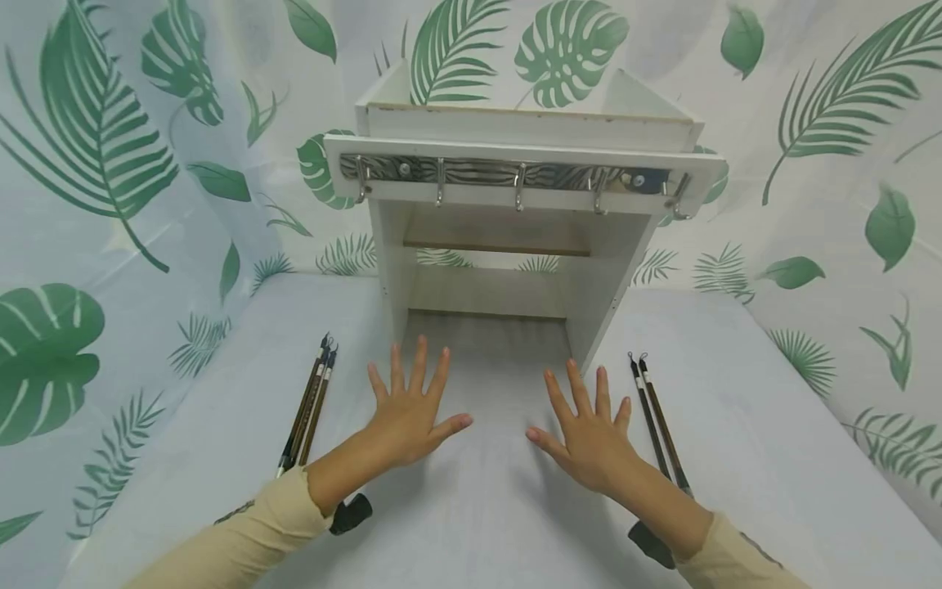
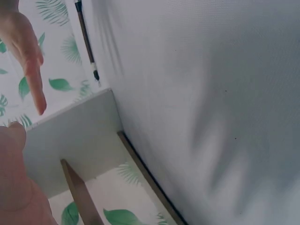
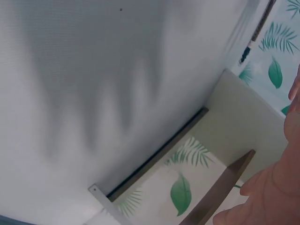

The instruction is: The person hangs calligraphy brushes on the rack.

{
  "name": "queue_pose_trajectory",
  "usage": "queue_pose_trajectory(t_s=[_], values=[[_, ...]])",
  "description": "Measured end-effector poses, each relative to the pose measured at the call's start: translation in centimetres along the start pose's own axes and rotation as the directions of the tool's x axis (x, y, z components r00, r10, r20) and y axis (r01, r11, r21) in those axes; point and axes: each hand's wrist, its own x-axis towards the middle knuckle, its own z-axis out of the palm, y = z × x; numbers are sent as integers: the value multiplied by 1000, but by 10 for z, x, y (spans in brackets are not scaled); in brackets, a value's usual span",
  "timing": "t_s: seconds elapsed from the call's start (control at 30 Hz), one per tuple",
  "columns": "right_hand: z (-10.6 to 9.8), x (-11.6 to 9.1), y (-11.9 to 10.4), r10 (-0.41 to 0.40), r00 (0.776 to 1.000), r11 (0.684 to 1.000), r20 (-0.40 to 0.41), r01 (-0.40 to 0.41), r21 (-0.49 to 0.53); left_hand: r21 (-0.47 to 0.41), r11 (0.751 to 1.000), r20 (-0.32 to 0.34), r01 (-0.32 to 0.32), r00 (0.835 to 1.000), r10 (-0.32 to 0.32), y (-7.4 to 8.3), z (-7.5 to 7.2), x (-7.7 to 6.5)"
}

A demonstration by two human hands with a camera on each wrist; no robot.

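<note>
My left hand is held over the white table with its fingers spread and nothing in it. Mirroring it, my right hand also has spread fingers and holds nothing. Both point toward a white cabinet standing beyond the fingertips. Across its front runs a hook rail with several metal hooks. Left of my left hand lie several dark-handled brushes. Two more brushes lie just right of my right hand, partly hidden by that forearm. In the left wrist view, shadows of fingers fall on the cloth.
The table has a pale cover and reaches back to a leaf-printed curtain. Inside the cabinet, a wooden-edged shelf spans the sides; below it the front is open. Dark straps show near both wrists.
</note>
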Motion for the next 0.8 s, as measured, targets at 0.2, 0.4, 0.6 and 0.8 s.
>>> queue_pose_trajectory(t_s=[0.2, 0.4, 0.6, 0.8], values=[[-1, 3, 6, 2, 1000, 1000, 17, -2, 12, -12, 1000, -45, -6, 999, 5, -7, -3, 7], [-1, 4, 18, 12, 999, 1000, 30, -13, 21, -194, 981, -322, -6, 945, -58, -29, 1, 16], [-1, 4, 32, 18, 999, 999, 26, -18, 28, -500, 865, -418, -30, 884, -211, -53, 10, 26], [1, -3, 53, 16, 1000, 999, -7, -16, 41, -681, 732, -336, -9, 892, -302, -80, 38, 39]])
